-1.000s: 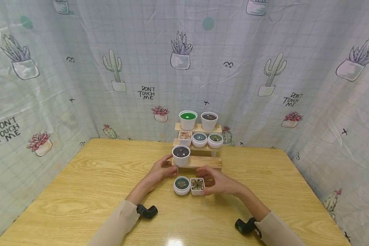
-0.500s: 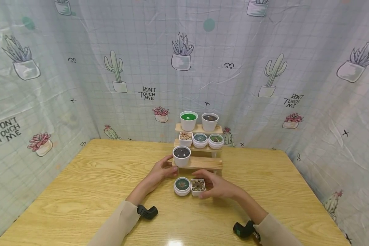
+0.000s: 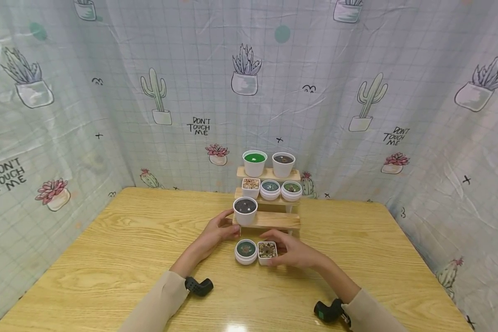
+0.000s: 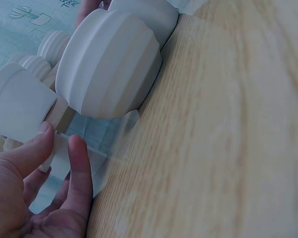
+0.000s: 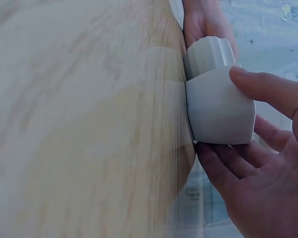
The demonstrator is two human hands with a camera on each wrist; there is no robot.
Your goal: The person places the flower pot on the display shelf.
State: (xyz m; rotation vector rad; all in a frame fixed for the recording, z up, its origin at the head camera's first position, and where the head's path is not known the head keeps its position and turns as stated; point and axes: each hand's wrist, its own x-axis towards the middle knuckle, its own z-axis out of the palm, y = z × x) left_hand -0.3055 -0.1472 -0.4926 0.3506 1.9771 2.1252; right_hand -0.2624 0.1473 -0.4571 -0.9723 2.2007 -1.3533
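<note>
My right hand [image 3: 295,250] holds a small square white pot [image 5: 221,109] filled with pebbles, thumb on the near side and fingers round the far side. The pot stands on the table in front of a three-tier wooden display stand [image 3: 279,220]. At the lowest shelf's left end, my left hand [image 3: 216,232] grips the stand, its thumb [image 4: 42,141] at the wood's edge. Beside the square pot, on its left, is a round ribbed white pot [image 4: 109,64] with a dark green top. A white pot with dark filling [image 3: 245,212] sits above my left fingers.
On the middle shelf stand a square pebble pot [image 3: 251,187] and two round pots, one bluish [image 3: 269,189], one green [image 3: 291,190]. The top shelf bears a green-filled pot [image 3: 255,163] and a brown-filled pot [image 3: 283,164]. Behind the wooden table [image 3: 149,240] hangs a cactus-print curtain [image 3: 182,83].
My right hand has shifted slightly left and closed in round the square pot, its fingers now along the pot's back. My left hand stays at the stand.
</note>
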